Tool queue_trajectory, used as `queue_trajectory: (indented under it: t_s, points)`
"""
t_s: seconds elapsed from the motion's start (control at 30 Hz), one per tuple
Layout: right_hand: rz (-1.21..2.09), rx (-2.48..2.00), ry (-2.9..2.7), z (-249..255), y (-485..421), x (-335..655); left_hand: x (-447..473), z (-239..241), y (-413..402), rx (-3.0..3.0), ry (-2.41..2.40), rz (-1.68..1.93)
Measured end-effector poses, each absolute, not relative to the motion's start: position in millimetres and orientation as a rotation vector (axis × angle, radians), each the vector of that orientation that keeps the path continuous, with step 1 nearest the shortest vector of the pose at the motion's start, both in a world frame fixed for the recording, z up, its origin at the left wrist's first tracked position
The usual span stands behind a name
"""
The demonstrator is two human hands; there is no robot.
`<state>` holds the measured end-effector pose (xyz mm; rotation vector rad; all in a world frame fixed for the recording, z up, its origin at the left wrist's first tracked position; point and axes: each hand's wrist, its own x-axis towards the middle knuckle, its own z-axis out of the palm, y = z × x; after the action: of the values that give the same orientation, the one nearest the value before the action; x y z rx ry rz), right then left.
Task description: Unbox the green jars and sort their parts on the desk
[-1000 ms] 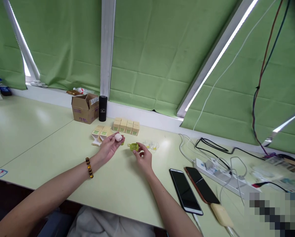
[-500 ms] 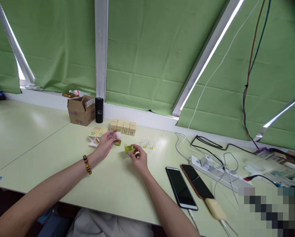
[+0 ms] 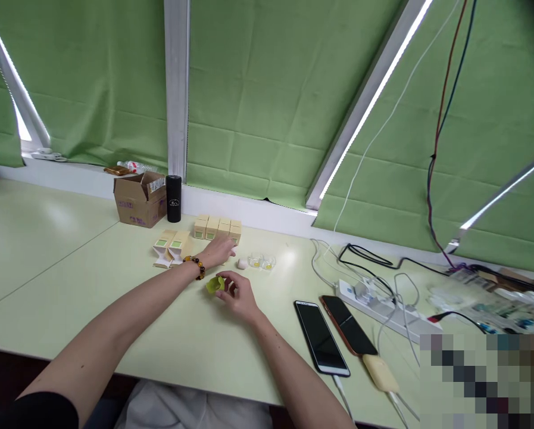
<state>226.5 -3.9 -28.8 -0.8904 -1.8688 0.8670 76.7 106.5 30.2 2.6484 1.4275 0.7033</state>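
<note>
My right hand [image 3: 239, 295] pinches a small green cup-shaped piece [image 3: 215, 285] over the table, its hollow side facing partly toward my fingers. Farther forward, my left hand [image 3: 219, 251], with a bead bracelet at the wrist, reaches across in front of the boxes; its fingers look apart and nothing shows in them. Just right of its fingertips rests a small pinkish-white piece [image 3: 242, 263]. Beside that stand clear plastic cups [image 3: 267, 262] with yellow inside. Left of my left hand lie two opened small cartons [image 3: 171, 244].
Several closed small cartons [image 3: 212, 228] stand in a row at the back. Behind them to the left are a cardboard box [image 3: 140, 202] and a black tumbler [image 3: 174, 199]. To the right lie two phones [image 3: 322, 338], a power strip [image 3: 387, 310] and tangled cables.
My left hand has moved right and set the whitish piece down near the clear cups. My right hand has drawn the green piece left and closer to me, tilting it.
</note>
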Motion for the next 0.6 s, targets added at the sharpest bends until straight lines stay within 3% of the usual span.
queue_trajectory:
  t_s: [0.23,0.6]
  points:
    - [0.858,-0.879,-1.903,-22.6,-7.6,224.9,87.4,18.1,113.7,2.758,1.514,0.447]
    - [0.846,-0.866,-1.923,-18.3,-8.9,224.6,90.3,16.2,109.0,2.828,1.548,0.391]
